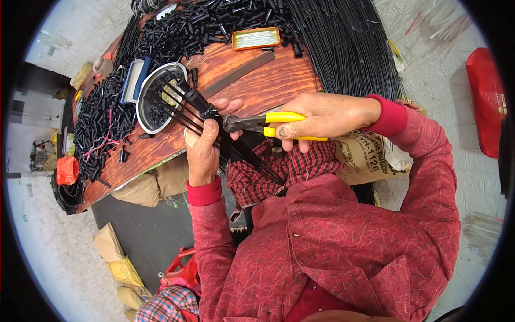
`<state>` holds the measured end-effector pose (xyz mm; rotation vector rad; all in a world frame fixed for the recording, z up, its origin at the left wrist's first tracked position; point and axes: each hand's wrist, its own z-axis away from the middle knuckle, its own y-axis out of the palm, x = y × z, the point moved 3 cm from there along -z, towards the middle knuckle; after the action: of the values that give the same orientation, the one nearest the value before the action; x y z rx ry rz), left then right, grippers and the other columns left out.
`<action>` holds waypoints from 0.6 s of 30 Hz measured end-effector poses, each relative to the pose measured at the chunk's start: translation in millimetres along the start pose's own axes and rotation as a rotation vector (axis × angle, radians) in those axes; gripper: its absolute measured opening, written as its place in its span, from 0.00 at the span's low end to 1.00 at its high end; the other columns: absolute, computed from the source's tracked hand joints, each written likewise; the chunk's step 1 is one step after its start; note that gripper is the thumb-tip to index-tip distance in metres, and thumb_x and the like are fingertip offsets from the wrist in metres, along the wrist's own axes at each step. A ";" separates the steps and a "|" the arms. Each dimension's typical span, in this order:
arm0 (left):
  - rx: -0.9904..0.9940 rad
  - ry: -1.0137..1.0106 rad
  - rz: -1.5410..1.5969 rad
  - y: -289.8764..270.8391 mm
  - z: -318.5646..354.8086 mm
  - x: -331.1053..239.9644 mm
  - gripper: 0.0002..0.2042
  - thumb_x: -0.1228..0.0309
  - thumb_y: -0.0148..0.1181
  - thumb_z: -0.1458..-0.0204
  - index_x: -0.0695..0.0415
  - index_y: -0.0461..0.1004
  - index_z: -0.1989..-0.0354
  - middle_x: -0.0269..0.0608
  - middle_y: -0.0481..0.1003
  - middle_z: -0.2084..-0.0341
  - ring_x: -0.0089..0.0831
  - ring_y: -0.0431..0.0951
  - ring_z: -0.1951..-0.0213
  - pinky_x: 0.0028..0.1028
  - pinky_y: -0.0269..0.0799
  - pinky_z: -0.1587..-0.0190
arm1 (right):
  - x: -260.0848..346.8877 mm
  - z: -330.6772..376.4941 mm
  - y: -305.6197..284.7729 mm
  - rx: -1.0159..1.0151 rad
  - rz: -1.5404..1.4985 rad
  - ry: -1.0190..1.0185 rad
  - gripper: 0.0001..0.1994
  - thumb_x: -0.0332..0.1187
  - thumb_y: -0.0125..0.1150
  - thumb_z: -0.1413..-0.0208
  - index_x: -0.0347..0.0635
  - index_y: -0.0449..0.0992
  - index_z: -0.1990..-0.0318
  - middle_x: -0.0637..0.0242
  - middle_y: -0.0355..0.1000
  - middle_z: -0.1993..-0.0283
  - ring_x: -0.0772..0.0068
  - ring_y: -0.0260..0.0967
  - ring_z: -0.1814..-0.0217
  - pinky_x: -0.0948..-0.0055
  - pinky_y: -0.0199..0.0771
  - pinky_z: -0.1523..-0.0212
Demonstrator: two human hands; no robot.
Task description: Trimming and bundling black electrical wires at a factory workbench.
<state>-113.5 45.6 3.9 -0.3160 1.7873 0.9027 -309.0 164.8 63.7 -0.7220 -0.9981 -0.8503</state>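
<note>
from here: left hand (205, 155) clasping black strand bundle (248, 154) above lap, ends before metal bowl (152, 130) on wooden table (289, 80); right hand (316, 115) gripping yellow-handled pliers (284, 116), head beside bundle.

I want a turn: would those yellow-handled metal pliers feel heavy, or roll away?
The yellow-handled metal pliers may feel heavy for their size: the head looks thick. They probably wouldn't roll: the handles spread apart.
</note>
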 end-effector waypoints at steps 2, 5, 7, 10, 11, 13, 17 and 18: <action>0.043 0.018 0.052 -1.9 1.8 1.1 0.25 0.59 0.60 0.42 0.68 0.66 0.47 0.63 0.74 0.53 0.31 0.75 0.71 0.30 0.75 0.65 | 3.3 1.1 -2.0 0.025 -0.047 0.021 0.22 0.47 0.49 0.34 0.35 0.70 0.49 0.63 0.76 0.61 0.78 0.74 0.69 0.78 0.76 0.67; 0.037 0.011 0.060 -4.6 3.0 2.4 0.25 0.59 0.61 0.43 0.68 0.66 0.46 0.62 0.75 0.53 0.31 0.75 0.71 0.32 0.76 0.64 | 9.6 2.1 -4.7 0.086 -0.130 0.038 0.26 0.51 0.49 0.35 0.34 0.69 0.46 0.59 0.77 0.58 0.74 0.76 0.67 0.77 0.77 0.65; 0.040 0.009 0.067 -3.3 3.4 2.7 0.25 0.59 0.61 0.43 0.67 0.66 0.46 0.62 0.74 0.53 0.32 0.75 0.71 0.32 0.76 0.64 | 13.0 0.8 -5.3 0.083 -0.124 0.082 0.26 0.52 0.48 0.35 0.35 0.69 0.46 0.58 0.77 0.57 0.72 0.77 0.66 0.77 0.78 0.65; 0.048 0.003 0.070 -0.8 2.5 2.1 0.26 0.59 0.61 0.43 0.67 0.65 0.46 0.62 0.74 0.53 0.31 0.75 0.71 0.33 0.76 0.63 | 12.2 -0.2 -8.4 0.109 -0.156 0.106 0.27 0.53 0.48 0.35 0.35 0.69 0.45 0.56 0.77 0.56 0.69 0.78 0.65 0.75 0.79 0.64; 0.052 -0.003 0.064 -1.1 1.7 2.3 0.26 0.59 0.61 0.43 0.67 0.65 0.46 0.62 0.74 0.52 0.31 0.75 0.71 0.33 0.76 0.63 | 11.4 -0.8 -9.9 0.107 -0.159 0.103 0.27 0.53 0.48 0.35 0.35 0.69 0.45 0.56 0.77 0.56 0.69 0.78 0.65 0.75 0.79 0.64; 0.040 -0.003 0.062 1.1 1.4 2.4 0.26 0.59 0.61 0.43 0.67 0.65 0.45 0.62 0.74 0.52 0.31 0.75 0.71 0.33 0.76 0.63 | 10.2 -1.6 -12.0 0.138 -0.183 0.106 0.26 0.52 0.48 0.35 0.36 0.69 0.45 0.54 0.77 0.55 0.67 0.79 0.66 0.74 0.80 0.66; 0.021 0.012 0.066 0.7 2.5 2.2 0.26 0.59 0.61 0.43 0.67 0.64 0.45 0.60 0.74 0.53 0.31 0.74 0.71 0.33 0.75 0.64 | 11.1 -4.9 -13.7 0.178 -0.245 0.113 0.26 0.51 0.48 0.35 0.36 0.68 0.44 0.52 0.77 0.54 0.66 0.79 0.67 0.75 0.80 0.67; 0.024 0.009 0.063 0.8 2.8 2.6 0.26 0.59 0.61 0.43 0.67 0.64 0.45 0.60 0.74 0.53 0.31 0.74 0.71 0.33 0.75 0.64 | 11.6 -5.2 -13.3 0.182 -0.255 0.123 0.25 0.51 0.48 0.35 0.37 0.68 0.44 0.52 0.77 0.56 0.67 0.79 0.68 0.76 0.79 0.69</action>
<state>-113.0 48.6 1.5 -0.2494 1.8237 0.9248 -314.9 150.9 74.2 -0.3874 -1.0547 -0.9974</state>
